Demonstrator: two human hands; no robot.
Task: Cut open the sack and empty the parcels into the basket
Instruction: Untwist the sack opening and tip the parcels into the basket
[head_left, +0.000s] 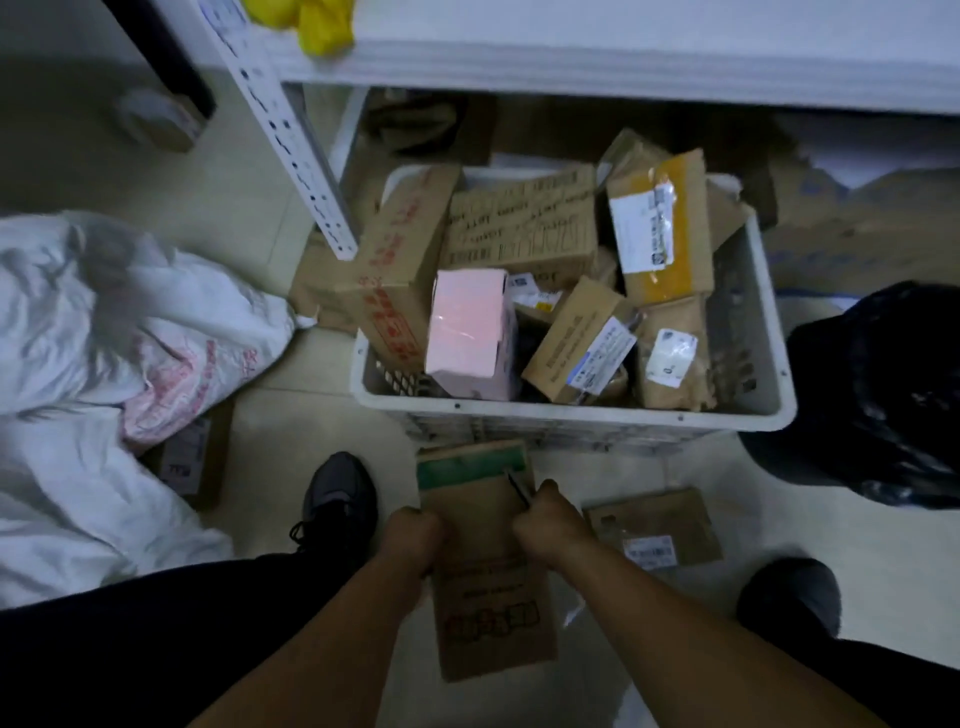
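Brown cardboard parcel (483, 525) is held low in both hands, just before a white basket (571, 410) piled with boxes. Left hand (415, 535) clenches its left edge; right hand (550, 519) curls round a thin dark tool (518, 488) at the right edge. White sack (104, 322) lies slumped at left. Best to lift clear of the rim, tool tip away from fingers.

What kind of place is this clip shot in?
Likely a parcel sorting or pickup room: a white basket heaped with labelled cardboard parcels, white sacks slumped on the floor at the left, and metal shelving overhead.
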